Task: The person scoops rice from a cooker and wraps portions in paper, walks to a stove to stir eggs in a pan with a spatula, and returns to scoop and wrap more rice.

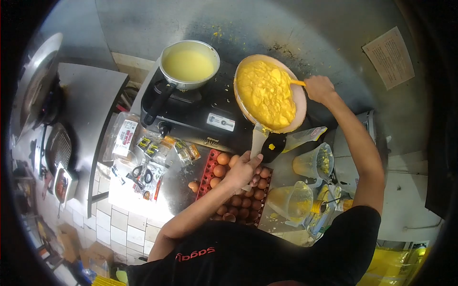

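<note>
A pan (299, 102) full of lumpy yellow scrambled egg (265, 90) is over the right side of the black stove (212, 109). My left hand (244, 170) is closed round the pan's pale handle (259, 140), above a red tray of brown eggs (207, 174). At the pan's right rim, my right hand (319, 88) grips an orange utensil (297, 83); its far end is hidden in the egg. On the stove's left side stands a saucepan (188, 64) of pale yellow liquid, its black handle pointing down and left.
Two clear jugs with yellow residue (292, 200) (312, 162) stand right of the eggs. Packets (183, 150), black scissors (143, 176) and a plastic container (125, 138) lie at the left. A paper (389, 57) hangs on the metal wall.
</note>
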The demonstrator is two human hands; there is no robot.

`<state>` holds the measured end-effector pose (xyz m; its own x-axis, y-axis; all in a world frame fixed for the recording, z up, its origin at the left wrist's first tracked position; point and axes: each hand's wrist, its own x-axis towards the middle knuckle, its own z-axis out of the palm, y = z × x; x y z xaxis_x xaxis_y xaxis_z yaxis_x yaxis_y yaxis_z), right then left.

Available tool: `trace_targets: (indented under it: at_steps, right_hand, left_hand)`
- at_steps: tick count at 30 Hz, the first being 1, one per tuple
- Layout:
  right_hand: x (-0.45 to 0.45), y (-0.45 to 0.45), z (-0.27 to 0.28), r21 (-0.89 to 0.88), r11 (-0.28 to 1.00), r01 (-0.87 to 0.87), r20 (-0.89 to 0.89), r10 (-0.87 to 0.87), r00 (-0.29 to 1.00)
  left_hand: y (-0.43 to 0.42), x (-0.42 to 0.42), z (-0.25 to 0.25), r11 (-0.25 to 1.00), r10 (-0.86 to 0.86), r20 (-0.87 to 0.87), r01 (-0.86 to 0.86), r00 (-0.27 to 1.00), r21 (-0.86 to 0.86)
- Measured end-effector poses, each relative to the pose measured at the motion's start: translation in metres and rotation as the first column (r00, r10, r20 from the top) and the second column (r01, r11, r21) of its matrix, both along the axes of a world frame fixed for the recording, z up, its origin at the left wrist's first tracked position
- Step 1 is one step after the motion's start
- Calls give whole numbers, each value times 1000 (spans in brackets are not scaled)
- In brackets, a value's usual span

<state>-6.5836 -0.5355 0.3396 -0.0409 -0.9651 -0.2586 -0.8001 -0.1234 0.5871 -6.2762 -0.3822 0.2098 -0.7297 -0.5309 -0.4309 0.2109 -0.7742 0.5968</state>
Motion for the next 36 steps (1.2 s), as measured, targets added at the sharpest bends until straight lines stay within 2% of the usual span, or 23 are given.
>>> trace_targets:
  at_steps: [2,4,7,11,12,15,18,21,24,26,27,29,32,35,36]
  right_hand:
    - [12,-4,8,-30,998,-54,14,54,998]
    - [44,3,44,-12,998,-61,22,62,998]
    - [48,15,90,105,992,67,39,-72,997]
    - [40,32,57,-37,969,246,43,-244,969]
    - [33,29,30,-110,949,296,54,-292,955]
    - [15,4,-41,-202,915,350,288,-286,914]
    - [22,-8,-58,-397,916,63,475,146,868]
    - [26,-24,-36,-326,917,-231,555,384,738]
    - [57,-23,8,27,913,-407,398,363,842]
    - [59,-16,36,145,896,-420,324,358,876]
    - [58,-12,51,205,884,-420,284,356,890]
    - [48,-2,88,227,940,-256,371,160,915]
    - [27,0,110,124,992,25,320,-63,945]
    - [-28,-42,42,24,1000,-14,352,4,936]
    - [-36,-57,16,21,999,-29,411,18,911]
  left_hand:
    - [-1,1,-4,999,-34,0,34,999,3]
    - [-4,2,-1,999,-39,-12,39,999,18]
    - [-3,5,4,999,-28,-18,28,999,37]
    - [-2,0,-3,1000,-28,5,28,1000,4]
    - [-2,0,-3,1000,-29,7,29,1000,3]
    - [-3,1,-2,998,-59,8,59,998,-12]
    - [-10,4,-2,988,-138,55,141,989,-57]
    - [-12,7,2,987,-147,71,152,987,-61]
    - [-14,11,7,991,-136,53,136,989,-10]
    - [-14,10,7,991,-136,35,136,990,-7]
    - [-14,10,6,990,-138,24,138,990,-6]
    - [-11,9,1,991,-132,40,133,990,-24]
    - [-10,6,-1,993,-115,33,115,993,-21]
    - [-8,6,2,991,-124,72,127,990,-38]
    - [-8,5,4,991,-122,90,127,988,-51]
